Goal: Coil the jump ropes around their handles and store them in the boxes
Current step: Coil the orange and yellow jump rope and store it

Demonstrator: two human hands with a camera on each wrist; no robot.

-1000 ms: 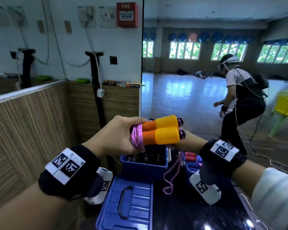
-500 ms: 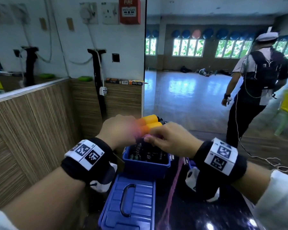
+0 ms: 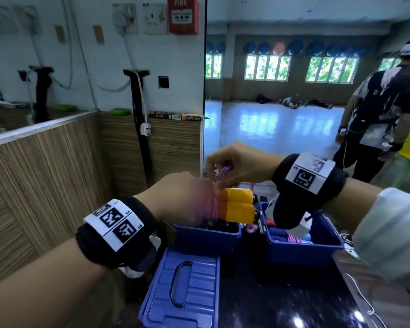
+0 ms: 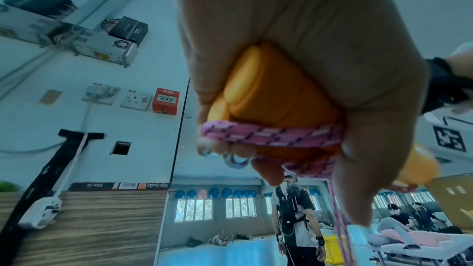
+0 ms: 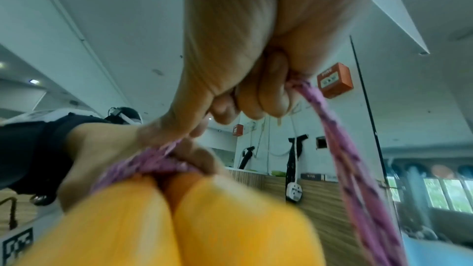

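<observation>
My left hand [image 3: 187, 197] grips the two orange-and-yellow jump-rope handles [image 3: 237, 205] side by side, with several turns of pink rope [image 3: 212, 205] wound round them next to the fingers. The left wrist view shows those handles [image 4: 271, 92] in my fist under a band of rope [image 4: 268, 137]. My right hand [image 3: 234, 165] pinches the pink rope [image 3: 224, 171] just above the handles; the right wrist view has the rope [image 5: 330, 128] running down from its fingertips past the handles [image 5: 199, 217]. Two open blue boxes [image 3: 206, 240] [image 3: 303, 252] stand below.
A blue box lid [image 3: 182, 287] with a black handle lies in front on the dark tabletop [image 3: 282, 299]. The right box holds other coiled ropes. A wood-panelled wall [image 3: 45, 181] closes the left side. Another person [image 3: 379, 119] stands at the right.
My right hand has come up from beside the handles to above them, carrying the pink rope over. The left hand holds the handles slightly lower. The person at the right has walked further right.
</observation>
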